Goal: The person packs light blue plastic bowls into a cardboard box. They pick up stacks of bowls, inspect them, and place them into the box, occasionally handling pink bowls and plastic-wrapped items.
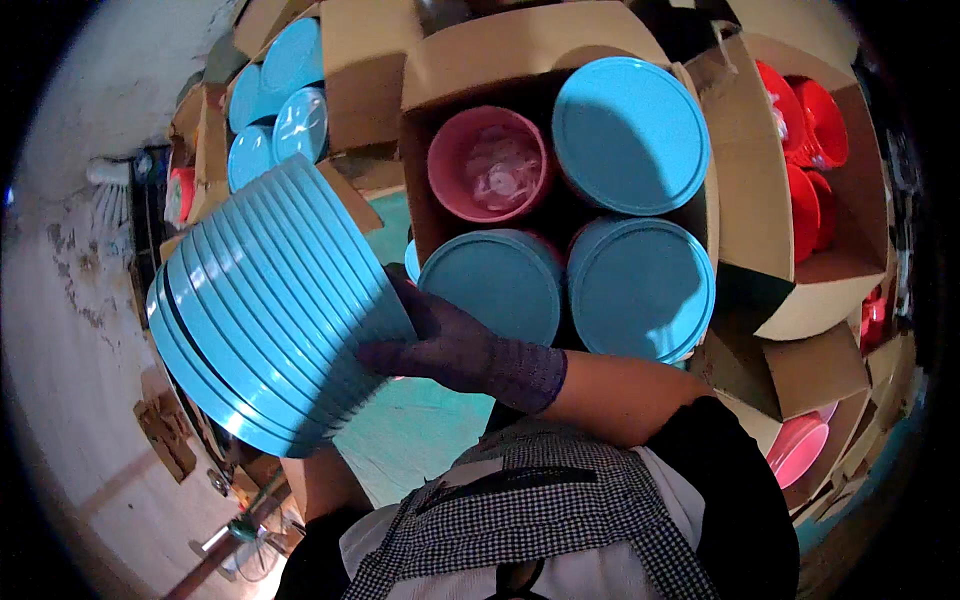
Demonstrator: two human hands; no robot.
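Left of the open brown cardboard box (535, 40), the purple-gloved right hand (440, 335), fingers half-curled, grips a glossy blue plastic bucket stack (270, 300); left hand hidden, cannot tell. Likely carrying; next calls for 2-handed steadiness.

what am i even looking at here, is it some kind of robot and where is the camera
No robot here: a person is using their own hands. There is one picture, from a wide fisheye camera worn on the head and looking down past the checked apron; the lens bends straight edges.

The gloved right hand holds a tilted stack of nested light blue buckets near its right end. The left forearm comes up from below, but its hand is hidden by the stack.

Beside the stack, an open cardboard box holds a pink bucket, mouth up, and three light blue buckets showing flat, round ends. Another box, on the right, holds red plastic containers. Part of a green surface shows below.
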